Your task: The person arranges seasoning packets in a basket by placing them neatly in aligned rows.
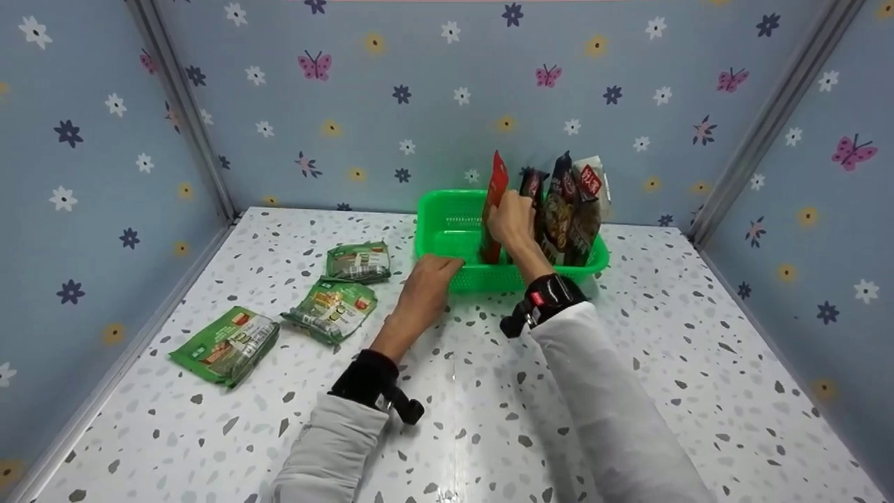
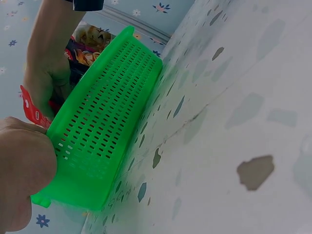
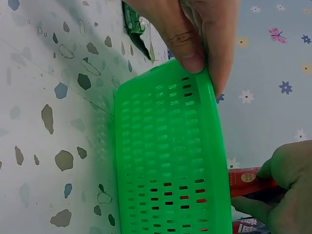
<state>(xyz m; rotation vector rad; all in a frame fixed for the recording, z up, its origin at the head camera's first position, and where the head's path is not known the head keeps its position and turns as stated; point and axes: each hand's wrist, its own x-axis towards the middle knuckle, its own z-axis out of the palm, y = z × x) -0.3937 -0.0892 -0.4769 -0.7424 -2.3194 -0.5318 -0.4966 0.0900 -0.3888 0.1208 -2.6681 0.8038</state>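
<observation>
A green perforated plastic basket (image 1: 482, 279) stands on the speckled table by the back wall. My left hand (image 1: 424, 290) pinches its near rim toward the left corner; the right wrist view shows the thumb outside the wall. Inside the basket, my right hand (image 1: 513, 222) holds a red food packet (image 1: 496, 178) upright near the middle. The same red packet (image 3: 243, 181) shows between thumb and fingers in the right wrist view. To its right, several dark food packets (image 1: 559, 220) stand on end, one with a red-and-white label. The basket's front wall hides their lower ends.
Left of the basket lie three green food packets: a far one (image 1: 357, 262), a middle one (image 1: 332, 311) and a near one (image 1: 230, 347). A flower-patterned back wall (image 1: 433, 91) rises behind the basket, with side walls at left and right.
</observation>
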